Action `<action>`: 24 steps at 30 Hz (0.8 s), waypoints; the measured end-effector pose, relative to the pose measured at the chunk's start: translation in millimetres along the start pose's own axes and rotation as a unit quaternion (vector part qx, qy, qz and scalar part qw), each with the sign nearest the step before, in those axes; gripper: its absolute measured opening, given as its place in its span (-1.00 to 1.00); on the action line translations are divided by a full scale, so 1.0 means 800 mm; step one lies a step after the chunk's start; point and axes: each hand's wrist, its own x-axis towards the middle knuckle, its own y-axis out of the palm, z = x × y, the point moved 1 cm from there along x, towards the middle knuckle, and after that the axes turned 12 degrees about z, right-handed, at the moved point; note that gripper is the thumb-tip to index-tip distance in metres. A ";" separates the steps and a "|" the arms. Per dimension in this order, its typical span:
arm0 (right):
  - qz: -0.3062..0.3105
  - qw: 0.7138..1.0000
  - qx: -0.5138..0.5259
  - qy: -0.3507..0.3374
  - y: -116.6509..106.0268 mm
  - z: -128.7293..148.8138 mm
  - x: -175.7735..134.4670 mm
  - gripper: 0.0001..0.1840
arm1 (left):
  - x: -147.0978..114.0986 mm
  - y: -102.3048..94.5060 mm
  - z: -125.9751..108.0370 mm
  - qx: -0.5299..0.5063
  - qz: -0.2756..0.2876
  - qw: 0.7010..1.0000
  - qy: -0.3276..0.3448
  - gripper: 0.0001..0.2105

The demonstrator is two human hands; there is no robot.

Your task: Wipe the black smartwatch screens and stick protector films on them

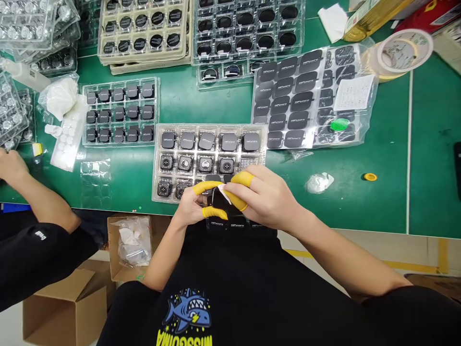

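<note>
Wiping step, apparently: left hand (192, 205) grip pinches device (218, 201) above tray (157, 166) near edge at counter (378, 206) front, right hand (270, 194) grip holds cloth (225, 194) to it; next move calls for steady, light strokes.

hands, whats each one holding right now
Left hand: closed, gripping a black piece.
Right hand: closed, pinching a white scrap at that piece.

Bright, even light covers the table (205, 105); glints fleck the plastic tray (212, 127) near its front edge; the label's (355, 92) writing looks soft.
</note>
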 end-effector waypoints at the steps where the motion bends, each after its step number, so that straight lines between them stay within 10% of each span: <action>1: 0.005 1.000 0.009 -0.003 -0.002 0.000 -0.005 -0.83 | 0.000 0.001 0.000 -0.006 0.002 1.000 0.001 -0.18; 17: 0.082 0.991 0.074 -0.069 -0.019 -0.003 -0.023 -0.77 | 0.002 -0.003 -0.003 0.002 -0.016 0.999 0.030 -0.20; 24: -0.034 0.997 0.055 0.048 -0.036 -0.005 -0.035 -0.73 | 0.006 -0.002 -0.010 -0.061 -0.048 0.996 0.046 -0.16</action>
